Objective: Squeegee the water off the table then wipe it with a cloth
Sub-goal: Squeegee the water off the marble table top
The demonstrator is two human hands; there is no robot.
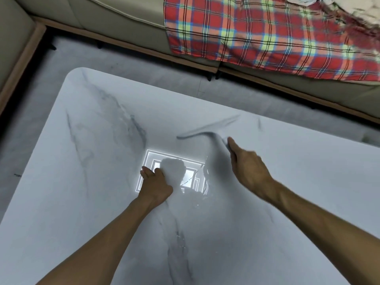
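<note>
**Holding a cloth [174, 169] and a squeegee [207, 129] on the wet table [82, 202]**

I am watching from far away through the head camera. The left hand [155, 185] is near the middle of the table. Its fingers curl round the white cloth and hold it in a tight bunch. The cloth sits on the table top, right on a bright square patch of light [190, 173] that shines back off the table.

The right hand [249, 168] is at 3 o'clock from the cloth, well apart from the left hand. It grips the handle of the squeegee. One finger lies straight along the handle and the rest wrap round it (this part is blurry, so I cannot see each finger well). The long dark blade of the squeegee lies at 1 o'clock from the cloth. I cannot tell if it touches the table.

Some water [205, 182] shines between the two hands, in small drops and a wet streak, just beside the cloth at 3 o'clock.

The table is white with grey lines, and it has a round corner at 11 o'clock. Past it at 12 o'clock I see a grey floor [123, 64], then a beige sofa [123, 17]. A red checked blanket [246, 31] lies on the sofa at 1 o'clock.
</note>
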